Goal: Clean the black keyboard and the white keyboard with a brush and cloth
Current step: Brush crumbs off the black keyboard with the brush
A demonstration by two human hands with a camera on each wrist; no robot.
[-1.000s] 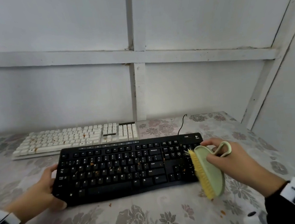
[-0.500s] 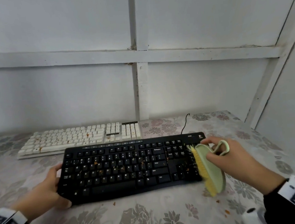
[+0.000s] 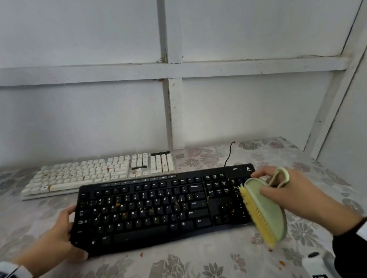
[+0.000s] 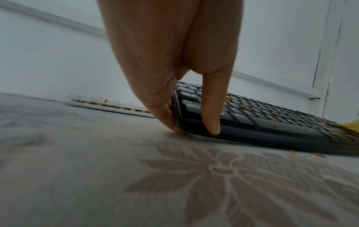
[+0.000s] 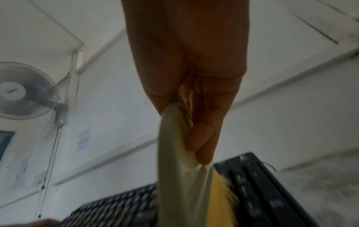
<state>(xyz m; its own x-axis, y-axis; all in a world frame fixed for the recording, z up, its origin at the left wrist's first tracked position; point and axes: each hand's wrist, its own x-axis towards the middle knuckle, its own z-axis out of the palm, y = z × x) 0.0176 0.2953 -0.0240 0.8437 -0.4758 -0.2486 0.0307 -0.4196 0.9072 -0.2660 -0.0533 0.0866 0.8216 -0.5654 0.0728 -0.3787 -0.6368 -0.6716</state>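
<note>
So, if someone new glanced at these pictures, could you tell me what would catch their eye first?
Probably the brush, green-backed with bright yellow bristles, gripped by the right hand at the right end of the black keyboard. Next, the orange crumbs scattered over its keys, while the left hand holds its left edge. Behind it lies the white keyboard, also speckled.

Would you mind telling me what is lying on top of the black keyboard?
Orange crumbs lie scattered over the black keyboard. The brush covers its right-hand keys, so anything there is hidden.
</note>
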